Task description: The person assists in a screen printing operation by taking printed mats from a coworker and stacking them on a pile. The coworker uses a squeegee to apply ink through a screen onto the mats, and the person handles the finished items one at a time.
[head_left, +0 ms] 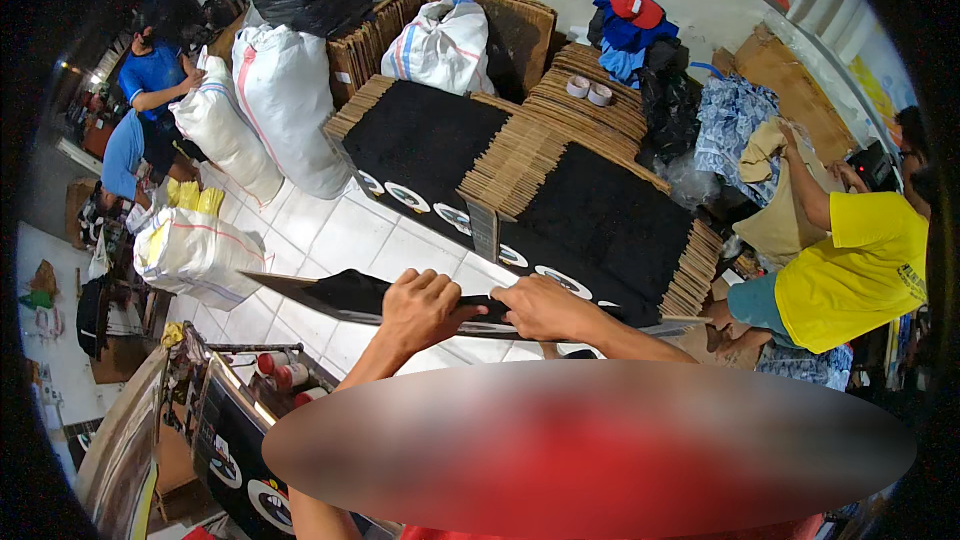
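Observation:
In front of me a thin flat board (272, 283) is tipped nearly edge-on, with black cloth (347, 290) lying over it. My left hand (425, 308) is closed over the cloth at the board's upper edge. Close to its right, my right hand (548, 308) is also closed on the cloth, fingers curled over the edge. A narrow strip of black shows between the two hands. Just beyond them stand long stacks of boards (515, 162) covered with black cloth pieces (425, 130). Round white prints (408, 197) show along the near side of these pieces.
White sacks (290, 110) stand at the far left near a person in blue (155, 75). At the right a person in a yellow shirt (850, 270) handles beige cloth (785, 200). Tape rolls (588, 90) lie on more boards. Printed black cloth (235, 455) sits at lower left. A blurred oval covers the bottom.

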The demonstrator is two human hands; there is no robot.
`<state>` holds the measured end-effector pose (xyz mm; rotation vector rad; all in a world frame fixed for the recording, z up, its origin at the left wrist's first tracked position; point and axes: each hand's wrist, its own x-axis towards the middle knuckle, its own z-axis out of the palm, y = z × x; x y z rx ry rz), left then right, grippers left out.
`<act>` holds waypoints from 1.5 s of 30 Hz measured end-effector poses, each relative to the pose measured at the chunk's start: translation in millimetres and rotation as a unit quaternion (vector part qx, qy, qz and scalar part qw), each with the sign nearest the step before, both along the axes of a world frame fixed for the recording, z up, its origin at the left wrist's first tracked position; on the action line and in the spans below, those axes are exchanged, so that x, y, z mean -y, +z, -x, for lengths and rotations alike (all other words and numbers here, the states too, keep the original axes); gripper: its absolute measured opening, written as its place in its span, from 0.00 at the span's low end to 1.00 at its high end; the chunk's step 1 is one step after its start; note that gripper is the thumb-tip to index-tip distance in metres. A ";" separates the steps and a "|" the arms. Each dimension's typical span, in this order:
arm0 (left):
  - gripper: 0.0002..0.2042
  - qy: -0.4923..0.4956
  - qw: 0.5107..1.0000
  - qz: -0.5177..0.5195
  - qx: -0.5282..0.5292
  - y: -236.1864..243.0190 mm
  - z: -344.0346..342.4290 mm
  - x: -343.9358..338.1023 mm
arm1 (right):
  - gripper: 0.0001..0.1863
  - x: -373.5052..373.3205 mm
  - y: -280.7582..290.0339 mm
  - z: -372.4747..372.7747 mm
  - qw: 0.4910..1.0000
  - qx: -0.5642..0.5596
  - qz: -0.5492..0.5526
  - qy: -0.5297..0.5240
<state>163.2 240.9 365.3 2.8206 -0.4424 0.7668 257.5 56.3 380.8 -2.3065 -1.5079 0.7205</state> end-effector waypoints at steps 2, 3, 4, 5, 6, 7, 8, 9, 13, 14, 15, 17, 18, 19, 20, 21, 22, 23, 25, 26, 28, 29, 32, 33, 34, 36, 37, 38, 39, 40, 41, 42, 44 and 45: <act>0.19 0.005 0.998 0.026 -0.061 -18.9 0.6 7.1 | 0.14 9.0 -33.2 0.1 1.000 -0.009 -0.017 0.006; 0.18 0.011 0.995 0.039 -0.092 -27.3 0.6 12.0 | 0.13 11.7 -50.6 0.1 1.000 -0.002 -0.015 0.002; 0.16 0.029 0.992 0.051 -0.112 -35.4 1.1 18.6 | 0.13 13.9 -68.1 -0.8 1.000 0.007 -0.013 -0.004; 0.16 0.037 0.989 0.077 -0.118 -43.0 2.2 23.0 | 0.12 16.9 -85.6 -2.0 1.000 0.016 -0.002 -0.012; 0.18 0.062 0.985 0.116 -0.114 -51.3 5.3 28.1 | 0.13 21.9 -103.0 -3.4 1.000 0.003 0.009 -0.023; 0.20 0.087 0.978 0.155 -0.108 -60.5 9.8 32.0 | 0.13 26.9 -120.7 -4.1 0.999 0.000 0.016 -0.031; 0.21 0.114 0.971 0.169 -0.123 -71.3 16.3 35.3 | 0.13 32.5 -138.3 -4.4 0.999 -0.003 0.023 -0.040; 0.22 0.142 0.963 0.182 -0.136 -84.3 24.2 38.9 | 0.14 39.3 -155.4 -5.4 0.998 -0.005 0.030 -0.048; 0.19 0.255 0.894 0.258 -0.262 -154.8 78.7 57.0 | 0.12 66.6 -218.3 -15.5 0.995 0.010 -0.036 -0.097; 0.19 0.276 0.873 0.271 -0.297 -173.7 98.2 64.1 | 0.13 74.2 -231.4 -17.4 0.992 0.004 -0.003 -0.123; 0.19 0.300 0.846 0.282 -0.339 -191.5 118.7 73.1 | 0.13 82.7 -243.1 -21.6 0.992 0.006 0.008 -0.124; 0.19 0.343 0.777 0.370 -0.378 -222.0 159.8 96.1 | 0.14 98.9 -264.3 -31.2 0.989 0.000 0.076 -0.129; 0.19 0.361 0.755 0.381 -0.392 -233.8 178.8 107.9 | 0.14 107.3 -273.7 -32.7 0.986 0.007 0.072 -0.153; 0.19 0.382 0.722 0.393 -0.421 -243.3 196.3 119.2 | 0.14 114.5 -283.3 -36.5 0.984 0.002 0.075 -0.159; 0.18 0.397 0.699 0.410 -0.432 -250.3 212.0 129.3 | 0.14 121.0 -292.8 -41.1 0.983 -0.002 0.081 -0.163; 0.18 0.412 0.661 0.427 -0.459 -255.8 224.5 138.2 | 0.15 127.2 -302.3 -45.5 0.981 -0.002 0.093 -0.171; 0.19 0.428 0.630 0.445 -0.472 -259.8 234.5 145.6 | 0.14 133.8 -311.3 -49.2 0.981 0.010 0.092 -0.173; 0.20 0.437 0.615 0.455 -0.473 -263.3 240.8 151.7 | 0.14 139.2 -320.2 -53.4 0.979 0.010 0.098 -0.177; 0.21 0.466 0.570 0.470 -0.487 -266.7 249.0 162.3 | 0.14 148.8 -336.2 -61.8 0.977 0.016 0.104 -0.188; 0.23 0.471 0.556 0.489 -0.480 -268.3 250.3 165.3 | 0.14 152.3 -343.2 -66.7 0.974 0.018 0.119 -0.194; 0.21 0.480 0.543 0.505 -0.468 -271.4 250.9 170.0 | 0.15 159.1 -354.8 -73.3 0.967 0.031 0.140 -0.210; 0.20 0.485 0.533 0.517 -0.461 -273.8 250.6 171.3 | 0.15 161.5 -360.2 -74.8 0.963 0.038 0.146 -0.225; 0.18 0.508 0.495 0.556 -0.433 -282.9 252.5 176.8 | 0.15 169.2 -374.6 -81.8 0.950 0.029 0.194 -0.243; 0.17 0.506 0.496 0.564 -0.423 -287.0 253.8 178.6 | 0.15 170.7 -379.8 -85.0 0.945 0.034 0.204 -0.253; 0.16 0.512 0.487 0.572 -0.417 -292.4 254.9 180.3 | 0.15 172.2 -385.1 -90.7 0.940 0.037 0.215 -0.261; 0.16 0.516 0.481 0.577 -0.412 -301.4 260.0 184.5 | 0.14 174.5 -394.5 -98.1 0.928 0.064 0.238 -0.280; 0.16 0.514 0.485 0.575 -0.412 -305.1 263.3 186.7 | 0.14 174.9 -398.4 -101.1 0.929 0.054 0.237 -0.280; 0.16 0.507 0.498 0.580 -0.399 -307.3 267.8 188.9 | 0.14 174.1 -401.7 -104.2 0.923 0.040 0.258 -0.284; 0.16 0.516 0.475 0.588 -0.404 -308.9 271.8 191.1 | 0.15 173.8 -403.6 -106.3 0.921 0.035 0.260 -0.289; 0.16 0.519 0.461 0.601 -0.396 -307.8 277.2 193.3 | 0.15 173.7 -404.3 -105.1 0.922 0.032 0.258 -0.287; 0.16 0.524 0.424 0.620 -0.401 -307.9 280.1 195.3 | 0.15 173.7 -404.3 -105.3 0.919 0.036 0.259 -0.295; 0.16 0.520 0.457 0.602 -0.398 -305.2 283.8 197.3 | 0.15 173.0 -403.9 -104.1 0.919 0.036 0.255 -0.298; 0.15 0.534 0.458 0.568 -0.426 -299.2 286.5 201.8 | 0.14 172.5 -401.1 -103.4 0.919 0.046 0.247 -0.304; 0.15 0.532 0.446 0.582 -0.424 -296.1 285.6 203.9 | 0.13 172.5 -399.4 -103.8 0.919 0.055 0.244 -0.305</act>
